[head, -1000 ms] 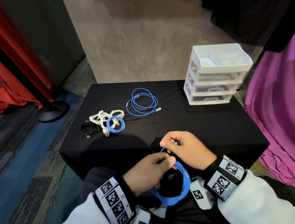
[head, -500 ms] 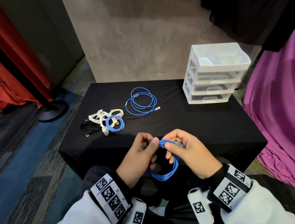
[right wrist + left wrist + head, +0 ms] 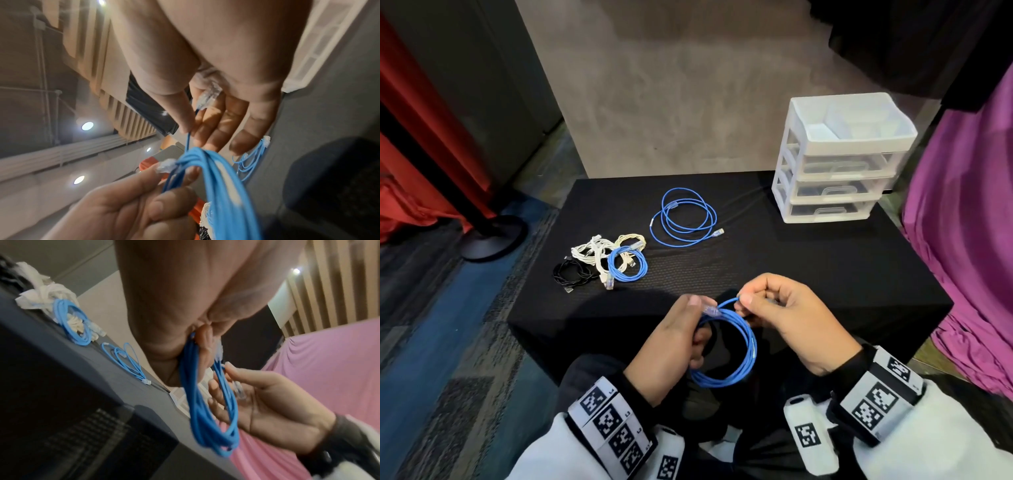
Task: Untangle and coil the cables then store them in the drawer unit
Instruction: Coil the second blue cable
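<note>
Above black table [image 3: 791, 274], both hands pinch blue coil [image 3: 739, 373]: left hand [image 3: 674, 346] gripping loops, right hand [image 3: 787, 318] its end.

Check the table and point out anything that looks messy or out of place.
The white cables lie bunched in a heap that overlaps the black cable and the small blue coil. The larger blue cable lies in slack, uneven loops. The drawer unit stands square, drawers closed. Nothing looks damaged.
</note>
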### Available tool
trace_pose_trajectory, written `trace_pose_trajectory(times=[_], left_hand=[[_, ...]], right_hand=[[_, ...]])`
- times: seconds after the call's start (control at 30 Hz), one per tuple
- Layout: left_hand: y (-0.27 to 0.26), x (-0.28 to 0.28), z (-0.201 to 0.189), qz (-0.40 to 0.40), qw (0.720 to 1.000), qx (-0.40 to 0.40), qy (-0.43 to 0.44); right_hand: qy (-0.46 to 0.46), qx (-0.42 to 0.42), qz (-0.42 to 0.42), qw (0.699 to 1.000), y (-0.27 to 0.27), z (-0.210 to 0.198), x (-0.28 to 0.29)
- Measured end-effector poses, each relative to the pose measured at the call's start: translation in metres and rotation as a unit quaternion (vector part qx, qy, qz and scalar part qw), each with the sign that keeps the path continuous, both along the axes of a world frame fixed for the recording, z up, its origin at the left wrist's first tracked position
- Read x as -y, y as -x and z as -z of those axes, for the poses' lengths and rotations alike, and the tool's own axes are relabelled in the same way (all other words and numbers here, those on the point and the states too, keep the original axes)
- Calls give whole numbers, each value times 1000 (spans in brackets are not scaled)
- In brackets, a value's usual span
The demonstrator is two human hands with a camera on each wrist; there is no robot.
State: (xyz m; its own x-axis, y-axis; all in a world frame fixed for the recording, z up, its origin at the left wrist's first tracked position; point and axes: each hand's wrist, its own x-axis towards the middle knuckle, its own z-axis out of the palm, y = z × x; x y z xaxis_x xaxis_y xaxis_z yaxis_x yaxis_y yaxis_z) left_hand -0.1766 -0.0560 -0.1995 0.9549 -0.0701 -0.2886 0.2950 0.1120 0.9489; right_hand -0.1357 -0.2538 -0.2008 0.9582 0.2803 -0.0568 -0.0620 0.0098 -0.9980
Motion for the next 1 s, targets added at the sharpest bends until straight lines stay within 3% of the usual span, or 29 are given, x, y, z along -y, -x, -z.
trace_pose_trajectory(times=[0.13,0.27,0.33,0.43,0.53,0.6,0.87,1.0], left_hand=[[-1,4,15,33,989,62,-134],[-7,7,28,-12,983,69,-170],[-6,8,28,-26,989,54,-133],[-6,9,19,-41,999,-19,29],[-7,1,7,-77,976,-62,194],[-8,-4,0,-97,960,-57,255],[-5,1,-13,-73,944,-45,320],[-3,0,-16,-61,961,-10,270]], right_hand=[[104,83,30,991,-4,-9,-13],[123,110,50,985,3,-10,-37],[121,116,54,984,13,-8,-48],[131,130,48,982,26,-2,-57],[154,141,67,976,30,5,-53],[192,175,88,962,34,7,-48],[235,222,119,939,30,4,-45],[231,275,112,927,25,-1,-41]])
